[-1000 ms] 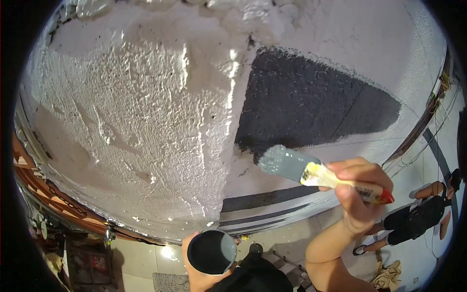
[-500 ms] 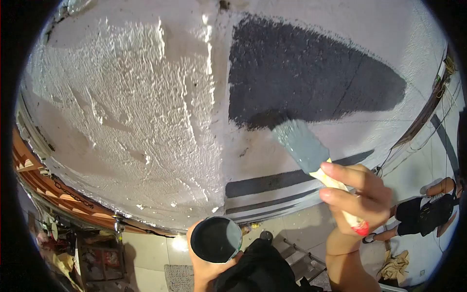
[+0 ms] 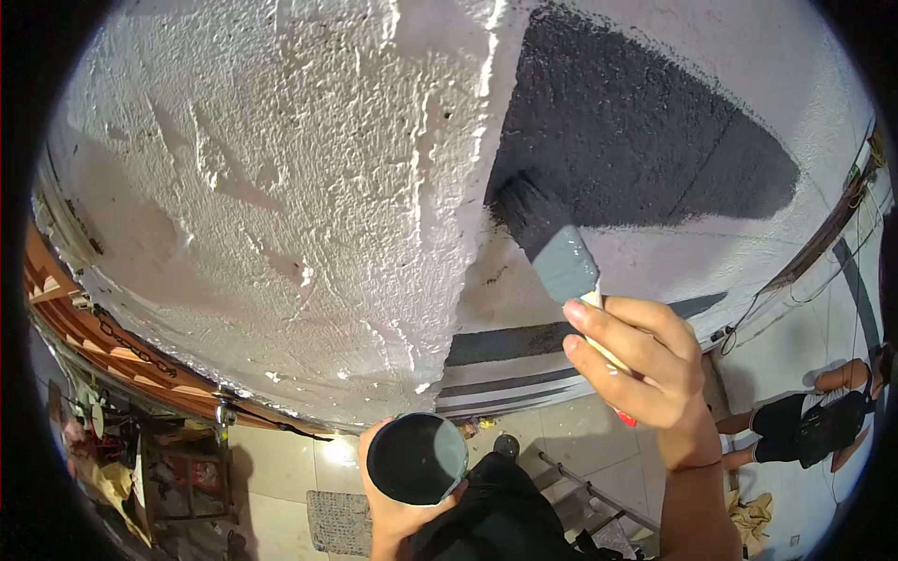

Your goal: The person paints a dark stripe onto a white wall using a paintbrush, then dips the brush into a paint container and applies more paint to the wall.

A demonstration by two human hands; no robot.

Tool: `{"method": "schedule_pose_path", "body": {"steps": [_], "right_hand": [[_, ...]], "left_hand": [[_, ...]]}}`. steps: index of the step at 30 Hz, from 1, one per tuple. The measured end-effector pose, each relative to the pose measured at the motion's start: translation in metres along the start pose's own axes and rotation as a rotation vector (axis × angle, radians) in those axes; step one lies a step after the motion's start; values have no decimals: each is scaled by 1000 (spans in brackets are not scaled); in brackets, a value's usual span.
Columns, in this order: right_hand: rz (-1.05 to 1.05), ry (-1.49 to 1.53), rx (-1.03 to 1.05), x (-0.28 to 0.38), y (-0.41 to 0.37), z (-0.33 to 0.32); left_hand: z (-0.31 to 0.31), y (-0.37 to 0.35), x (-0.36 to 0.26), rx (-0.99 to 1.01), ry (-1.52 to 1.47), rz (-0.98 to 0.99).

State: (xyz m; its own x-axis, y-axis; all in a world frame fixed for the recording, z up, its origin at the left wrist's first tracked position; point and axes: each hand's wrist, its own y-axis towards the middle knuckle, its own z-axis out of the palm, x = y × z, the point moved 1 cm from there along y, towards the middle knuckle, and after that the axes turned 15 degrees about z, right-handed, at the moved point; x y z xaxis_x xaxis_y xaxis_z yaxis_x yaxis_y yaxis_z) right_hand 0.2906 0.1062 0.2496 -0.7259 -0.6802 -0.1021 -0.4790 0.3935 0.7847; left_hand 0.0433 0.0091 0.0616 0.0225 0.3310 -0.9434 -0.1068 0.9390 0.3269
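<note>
The right hand (image 3: 645, 360) grips the one brush (image 3: 569, 266) by its handle, fingertips near the bristle end; just beyond them, the bristles appear to meet the lower left corner of the dark patch (image 3: 645, 131) on the wall (image 3: 281, 140). For a clean edge, the bristles are best laid fairly flat, drawn lightly along the border and worked into the rough texture without overloading. Below and to the side of that hand, the left hand (image 3: 393, 519) holds the one cup (image 3: 370, 458) of dark paint (image 3: 402, 463), near upright; keeping it level guards against spills. Farther out are one large patch, at least three stripes (image 3: 510, 344), one mat (image 3: 339, 524), one ladder (image 3: 589, 486) and one other person (image 3: 823, 421).
</note>
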Motion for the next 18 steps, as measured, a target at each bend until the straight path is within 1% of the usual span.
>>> {"method": "schedule_pose_path", "body": {"steps": [2, 5, 8, 9, 12, 18], "right_hand": [[-29, -8, 8, -5, 3, 0], [18, 51, 10, -2, 3, -9], [29, 44, -81, 3, 3, -13], [20, 45, -92, 1, 6, -10], [-11, -33, 3, -5, 5, -4], [-3, 42, 16, -6, -3, -5]], "left_hand": [[-1, -1, 1, 6, 10, 17], [0, 0, -6, 2, 31, -5], [0, -3, -7, 12, 29, -58], [-1, -5, -6, 11, 40, -44], [-3, -9, -4, 11, 75, -23], [-4, -9, -13, -22, 77, -56]]}}
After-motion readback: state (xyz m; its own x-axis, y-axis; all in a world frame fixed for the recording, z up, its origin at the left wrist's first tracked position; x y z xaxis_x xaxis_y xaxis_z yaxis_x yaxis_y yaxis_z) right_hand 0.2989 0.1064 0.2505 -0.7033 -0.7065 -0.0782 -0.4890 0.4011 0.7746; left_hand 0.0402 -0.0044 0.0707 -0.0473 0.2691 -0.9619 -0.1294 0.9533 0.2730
